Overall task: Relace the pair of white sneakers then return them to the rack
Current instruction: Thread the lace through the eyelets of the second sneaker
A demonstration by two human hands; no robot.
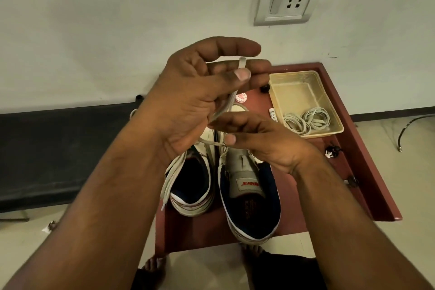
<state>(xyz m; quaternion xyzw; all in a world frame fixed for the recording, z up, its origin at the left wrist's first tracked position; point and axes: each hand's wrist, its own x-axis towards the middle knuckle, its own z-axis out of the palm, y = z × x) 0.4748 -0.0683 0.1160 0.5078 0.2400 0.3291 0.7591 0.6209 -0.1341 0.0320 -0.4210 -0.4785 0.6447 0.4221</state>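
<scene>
Lace end: the left hand [188,92] is pinching the white lace [226,106] between thumb and forefinger, with the flat tip [242,63] sticking up just above the thumbnail.
Lace axis: the lace is running down and toward the person from that pinch, passing under the right hand's fingers and into the eyelet area of the right-side sneaker [251,195].
Right hand: the right hand [266,143] is hovering just over that sneaker's tongue, fingers [229,139] lightly curled and touching the lace strand that is crossing the front; whether it is truly pinching it, I cannot tell.
Nearer hand: the right hand is lying closer to the eyelets; the left is holding the free end higher, above and behind it.
Judged next move: the tip is needing to come down and forward toward an eyelet, so the lace is having to turn from upright to pointing at the shoe.
Sneakers: both are standing side by side on the red table [367,172], heels toward the person; white uppers, dark blue lining, red trim.
Left-side sneaker [190,183]: loose lace is trailing over its outer edge.
Spare laces [306,120]: coiled in a clear tray [294,77] at the table's far right.
Rack: not showing.
</scene>
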